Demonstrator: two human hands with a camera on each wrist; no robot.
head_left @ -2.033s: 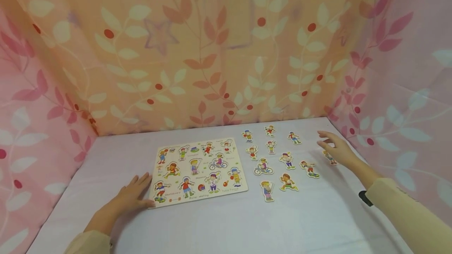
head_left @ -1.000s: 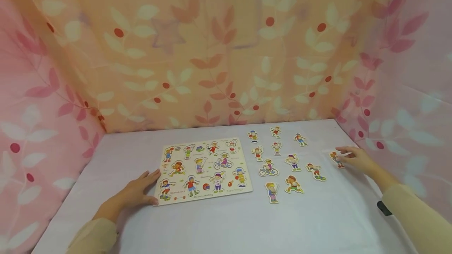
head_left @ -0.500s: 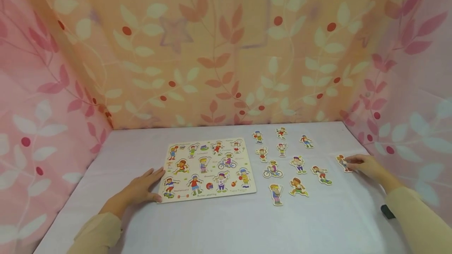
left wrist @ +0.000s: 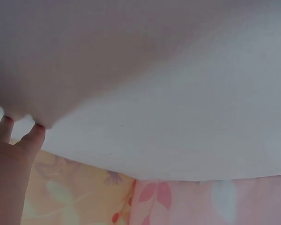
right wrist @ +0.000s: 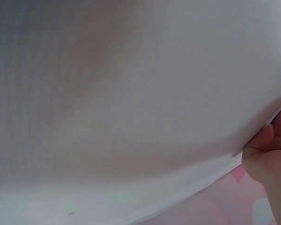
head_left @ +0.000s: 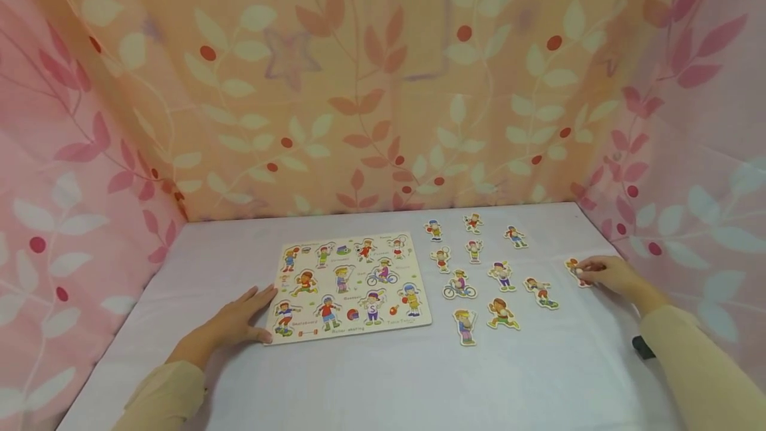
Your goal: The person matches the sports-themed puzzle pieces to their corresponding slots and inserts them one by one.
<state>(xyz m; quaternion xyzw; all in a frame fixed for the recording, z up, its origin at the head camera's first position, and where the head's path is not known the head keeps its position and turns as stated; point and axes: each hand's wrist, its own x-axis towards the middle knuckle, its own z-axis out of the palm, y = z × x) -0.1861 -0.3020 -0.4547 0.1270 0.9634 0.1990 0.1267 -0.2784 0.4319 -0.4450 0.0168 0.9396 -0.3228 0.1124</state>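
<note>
At the left edge of a printed puzzle board (head_left: 353, 288), my left hand (head_left: 236, 318) rests with fingers spread, thumb near the front left corner. Pictures of children playing sports cover the board. Far to the right, my right hand (head_left: 613, 278) pinches a puzzle piece (head_left: 573, 265) of a child in orange and red; the fingers hide part of it. Between board and right hand lie several loose pieces, among them a cyclist piece (head_left: 459, 286), a runner piece (head_left: 503, 315) and a skateboarder piece (head_left: 541, 293). In the wrist views the left hand (left wrist: 14, 150) and right hand (right wrist: 269, 152) show only partly.
A white cloth covers the table (head_left: 383, 384). Orange and pink leaf-patterned curtains (head_left: 359, 85) stand along its back and sides. A golfer piece (head_left: 465, 327) lies nearest the front. A dark object (head_left: 643, 348) shows beside the right sleeve.
My right hand has come down onto the far-right piece and its fingers have closed on it. The left hand stays at the board's edge. The head view has shifted slightly.
</note>
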